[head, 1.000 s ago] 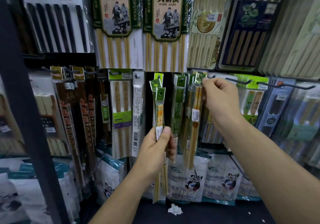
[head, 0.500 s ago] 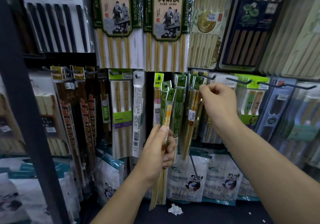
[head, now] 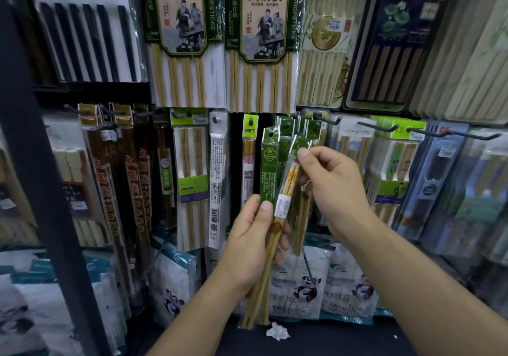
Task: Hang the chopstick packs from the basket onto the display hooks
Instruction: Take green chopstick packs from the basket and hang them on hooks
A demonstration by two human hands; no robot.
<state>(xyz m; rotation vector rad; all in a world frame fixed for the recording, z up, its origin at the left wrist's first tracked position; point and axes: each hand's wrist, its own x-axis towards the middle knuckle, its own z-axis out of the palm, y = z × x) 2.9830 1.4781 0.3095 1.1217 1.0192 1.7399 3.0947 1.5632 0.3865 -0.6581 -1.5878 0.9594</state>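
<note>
Chopstick packs [head: 270, 171], 2 with green headers, are held just in front of the display hooks [head: 378, 128], mid-scene. The left hand [head: 253, 240] grips their lower halves, while the right hand [head: 334, 188] pinches the right pack's header.

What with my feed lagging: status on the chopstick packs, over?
Left hand grips chopstick packs mid-length. Right hand pinches header of front pack. Not hooked yet. Hook behind already carries packs.
</note>
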